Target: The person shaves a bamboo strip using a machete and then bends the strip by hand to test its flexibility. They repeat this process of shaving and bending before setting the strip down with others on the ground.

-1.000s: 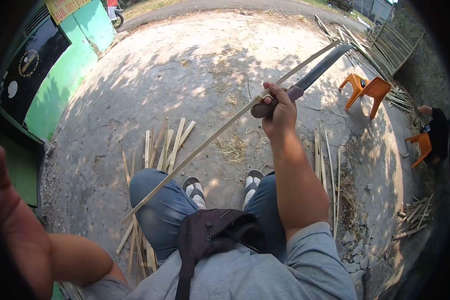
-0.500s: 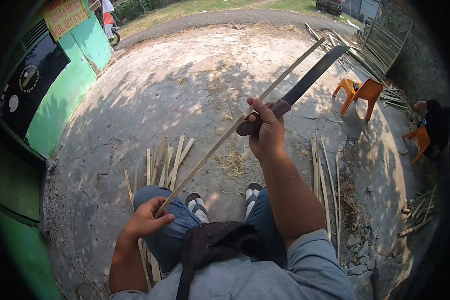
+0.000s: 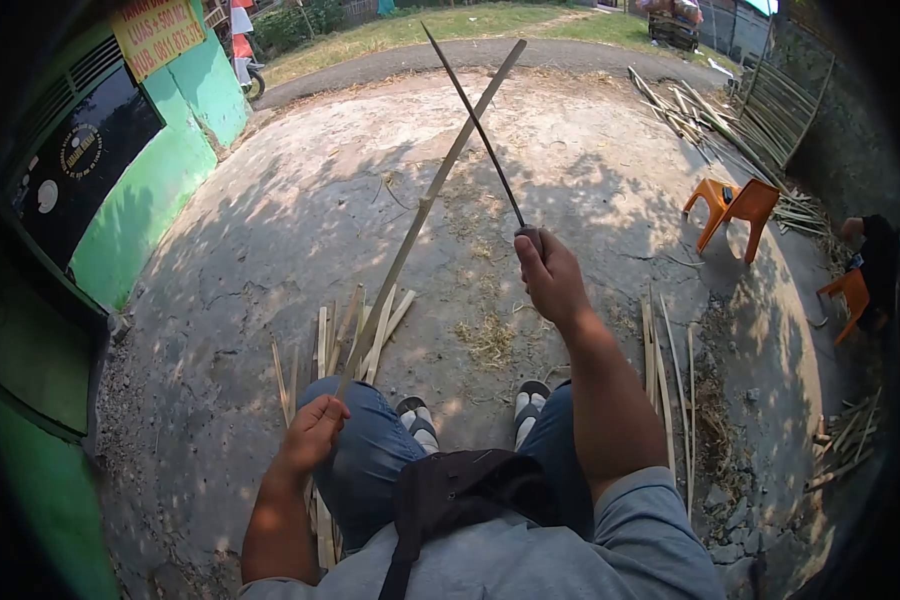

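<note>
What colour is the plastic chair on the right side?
Orange; the chair shows best in the head view.

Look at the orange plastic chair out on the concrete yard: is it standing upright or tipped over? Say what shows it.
Tipped over. The orange chair lies on its side on the concrete, legs pointing sideways to the left.

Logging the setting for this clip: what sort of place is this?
Probably an outdoor yard used for bamboo work: bare concrete ground, split bamboo strips lying about, more bamboo poles piled at the edge, with a road behind.

Left hand (image 3: 313, 432) closed at knee, right hand (image 3: 550, 275) fisted, arm outstretched
</note>
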The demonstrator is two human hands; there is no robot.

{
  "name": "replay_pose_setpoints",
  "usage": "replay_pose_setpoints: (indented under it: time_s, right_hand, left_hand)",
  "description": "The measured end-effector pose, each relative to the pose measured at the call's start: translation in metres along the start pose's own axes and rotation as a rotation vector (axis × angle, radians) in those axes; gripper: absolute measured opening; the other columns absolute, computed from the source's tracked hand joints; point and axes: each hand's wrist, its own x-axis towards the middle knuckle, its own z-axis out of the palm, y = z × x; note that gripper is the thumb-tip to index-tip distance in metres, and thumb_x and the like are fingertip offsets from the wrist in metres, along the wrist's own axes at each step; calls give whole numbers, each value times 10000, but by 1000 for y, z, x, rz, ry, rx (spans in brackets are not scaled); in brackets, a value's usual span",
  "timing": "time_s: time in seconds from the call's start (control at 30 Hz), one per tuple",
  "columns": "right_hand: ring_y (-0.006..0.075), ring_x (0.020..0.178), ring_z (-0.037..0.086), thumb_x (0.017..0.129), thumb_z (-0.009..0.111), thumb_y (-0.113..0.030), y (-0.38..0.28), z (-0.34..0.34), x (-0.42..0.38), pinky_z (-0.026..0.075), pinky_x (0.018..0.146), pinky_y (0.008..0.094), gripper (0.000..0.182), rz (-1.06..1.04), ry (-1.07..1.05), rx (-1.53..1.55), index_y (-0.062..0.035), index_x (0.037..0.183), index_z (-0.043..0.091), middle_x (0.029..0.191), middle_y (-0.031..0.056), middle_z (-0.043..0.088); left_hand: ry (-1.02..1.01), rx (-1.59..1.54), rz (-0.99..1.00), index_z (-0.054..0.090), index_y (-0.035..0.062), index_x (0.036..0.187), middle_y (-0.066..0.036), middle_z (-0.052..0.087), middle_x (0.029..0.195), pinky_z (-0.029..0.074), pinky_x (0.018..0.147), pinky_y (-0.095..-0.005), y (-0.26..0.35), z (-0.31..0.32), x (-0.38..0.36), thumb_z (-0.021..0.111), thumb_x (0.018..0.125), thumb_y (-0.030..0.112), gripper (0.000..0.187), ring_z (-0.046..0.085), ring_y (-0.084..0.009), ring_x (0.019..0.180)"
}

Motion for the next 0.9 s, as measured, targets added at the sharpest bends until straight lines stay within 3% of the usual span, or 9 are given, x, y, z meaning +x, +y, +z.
replay_pose_setpoints:
  time_s: [0.07,0.13,0.23,0.37,0.47,0.53,0.73,0.83,0.9]
  right_hand:
    - [390,693,661,1022,603,-504,-9,13,-9,508,665,451,460,-92,-113,-214,-51,955,648,738,164,663]
    - [303,634,652,986,649,-530,-11,24,-15,503,621,412,459,-343,-181,-471,-75,929,634,694,116,638]
    - [331,690,684,932,687,-571,-18,41,-20,516,663,438,460,-626,-296,-602,-113,926,646,701,85,658]
    - [314,698,690,922,678,-599,-11,55,-20,512,687,436,469,-666,-433,-628,-131,921,642,746,77,681]
    - [336,705,696,927,677,-595,2,34,-5,525,673,455,470,-537,-271,-665,-127,883,662,732,87,684]
    - [363,709,703,932,669,-597,10,19,7,536,647,473,485,-176,-193,-535,-121,838,686,724,105,695]
    - [364,701,707,930,663,-600,2,26,-11,542,638,478,503,-435,-221,-747,-109,821,679,697,120,687]
    - [320,654,688,906,674,-615,-7,39,-25,525,702,438,482,-570,-381,-766,-135,861,663,709,80,683]
    - [309,644,680,899,678,-617,-4,41,-21,514,722,423,474,-627,-354,-708,-144,877,660,725,68,688]
  left_hand:
    - [33,34,15,626,91,987,72,459,713,322,544,-214,-7,-1,6,510,1118,366,326,391,-33,600]
    - [58,73,88,628,86,971,67,476,710,338,553,-217,-21,-1,11,506,1119,368,340,415,-35,607]
    - [116,213,125,630,58,944,26,512,701,389,576,-264,-31,-4,14,522,1109,378,376,479,-75,622]
    - [204,506,247,632,22,949,-75,562,686,444,613,-346,-24,2,7,525,1097,401,421,558,-172,636]
    - [241,596,294,636,9,960,-144,593,699,474,645,-386,-11,11,-1,521,1091,392,421,607,-247,656]
    - [248,628,281,643,5,966,-179,622,719,492,665,-402,-1,18,-4,520,1088,374,408,641,-295,677]
    - [237,655,243,660,7,972,-222,672,791,516,710,-441,3,21,1,543,1073,312,341,686,-386,759]
    - [308,733,230,662,10,973,-212,676,781,515,692,-434,8,24,-3,539,1076,306,337,688,-373,742]
    - [315,713,199,660,9,966,-199,668,760,511,673,-428,9,20,-9,535,1079,312,346,682,-355,713]
